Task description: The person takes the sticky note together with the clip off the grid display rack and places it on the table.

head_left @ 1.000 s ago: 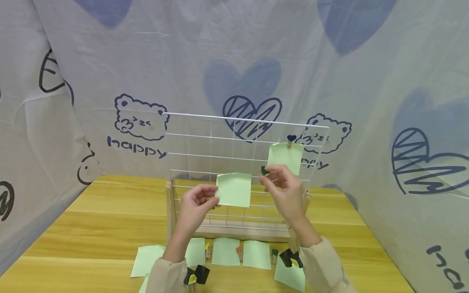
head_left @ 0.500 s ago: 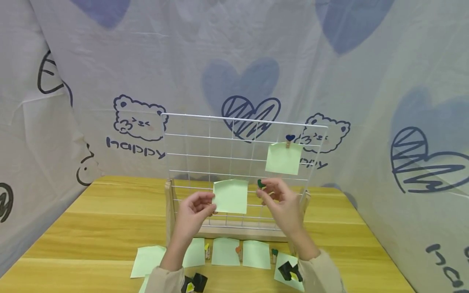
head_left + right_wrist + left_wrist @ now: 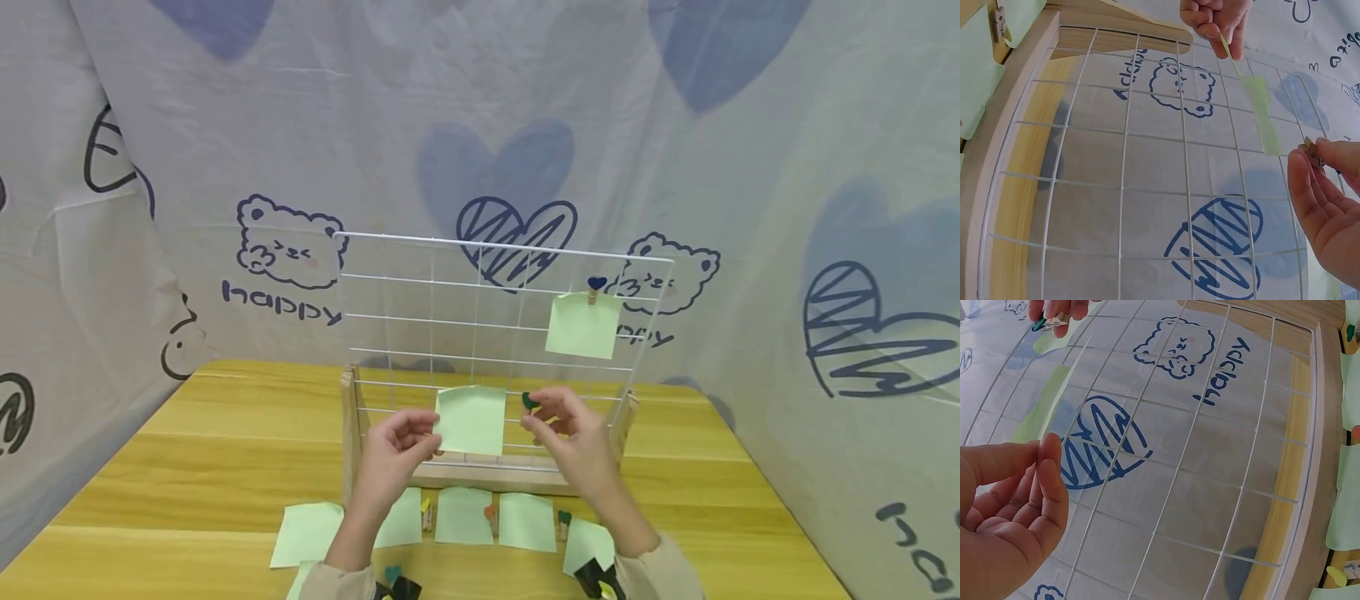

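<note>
A white wire grid (image 3: 420, 321) stands upright in a wooden base (image 3: 487, 477). My left hand (image 3: 429, 435) pinches the left edge of a green sticky note (image 3: 471, 419), which hangs in front of the grid's lower rows. Just to the right, my right hand (image 3: 537, 414) pinches a small wooden clip with a green heart (image 3: 530, 401). In the left wrist view the left hand (image 3: 1040, 450) holds the note (image 3: 1038, 409) edge-on. In the right wrist view the right hand (image 3: 1310, 159) holds the clip (image 3: 1310, 149) near the note (image 3: 1259, 106).
Another green note (image 3: 583, 325) hangs at the grid's upper right under a blue heart clip (image 3: 596, 286). Several green notes (image 3: 462, 515) and small clips (image 3: 490, 517) lie on the wooden table (image 3: 187, 467) before the base. Printed cloth (image 3: 225, 125) walls the back and sides.
Both hands have come down together: the note and the green heart clip have dropped from the grid's middle rows to its lower rows. Both grips are unchanged.
</note>
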Available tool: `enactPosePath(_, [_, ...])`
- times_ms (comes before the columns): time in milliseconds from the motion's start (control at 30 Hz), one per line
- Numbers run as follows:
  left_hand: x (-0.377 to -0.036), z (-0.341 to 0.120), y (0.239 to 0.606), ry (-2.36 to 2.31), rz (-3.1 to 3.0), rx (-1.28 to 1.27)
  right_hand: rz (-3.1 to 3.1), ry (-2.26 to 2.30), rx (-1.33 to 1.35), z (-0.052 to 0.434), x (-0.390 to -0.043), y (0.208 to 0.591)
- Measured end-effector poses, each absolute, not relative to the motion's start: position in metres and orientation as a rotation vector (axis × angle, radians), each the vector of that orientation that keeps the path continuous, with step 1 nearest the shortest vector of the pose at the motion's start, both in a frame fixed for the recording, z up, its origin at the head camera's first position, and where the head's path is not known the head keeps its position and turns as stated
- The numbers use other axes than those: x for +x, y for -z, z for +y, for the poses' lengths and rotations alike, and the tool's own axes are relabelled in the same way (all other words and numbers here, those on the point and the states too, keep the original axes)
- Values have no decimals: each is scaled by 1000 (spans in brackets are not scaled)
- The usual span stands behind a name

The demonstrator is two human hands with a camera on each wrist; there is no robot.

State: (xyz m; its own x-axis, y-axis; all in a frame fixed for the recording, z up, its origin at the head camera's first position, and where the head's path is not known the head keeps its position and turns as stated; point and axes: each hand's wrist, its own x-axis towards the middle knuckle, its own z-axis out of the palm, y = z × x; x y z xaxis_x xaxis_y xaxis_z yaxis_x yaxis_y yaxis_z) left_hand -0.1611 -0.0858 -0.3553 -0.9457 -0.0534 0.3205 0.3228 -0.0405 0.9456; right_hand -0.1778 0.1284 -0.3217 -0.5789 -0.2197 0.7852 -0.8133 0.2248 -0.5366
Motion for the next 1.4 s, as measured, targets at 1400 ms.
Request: enactPosePath(1400, [-147, -90, 395, 2050, -2172, -179, -2313, -1578, 989, 153, -163, 382])
